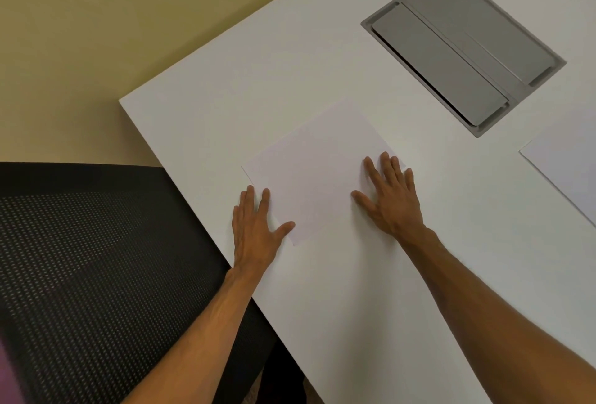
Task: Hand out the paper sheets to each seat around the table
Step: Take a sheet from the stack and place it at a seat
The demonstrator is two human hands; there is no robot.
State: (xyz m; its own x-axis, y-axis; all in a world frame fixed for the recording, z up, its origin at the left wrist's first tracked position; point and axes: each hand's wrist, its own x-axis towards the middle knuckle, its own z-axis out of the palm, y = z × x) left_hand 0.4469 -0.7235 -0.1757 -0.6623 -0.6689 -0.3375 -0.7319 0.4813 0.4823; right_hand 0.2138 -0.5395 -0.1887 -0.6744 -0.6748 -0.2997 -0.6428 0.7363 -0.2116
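While my left hand point(254, 236) and right hand point(392, 200) lie flat and open, gripping nothing, on the thin white rectangular paper sheet point(319, 171), any sideways drag risks skewing it toward the white table's point(338, 307) near edge.

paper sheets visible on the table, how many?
2. One white paper sheet lies near the white table's corner by the black mesh chair, flat under both hands. A second white sheet is cut off at the right edge; more may lie out of view.

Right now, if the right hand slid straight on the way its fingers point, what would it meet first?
The right hand lies flat on the paper sheet, fingers pointing up the table. Past the sheet's edge comes bare tabletop, then probably the grey cable hatch.
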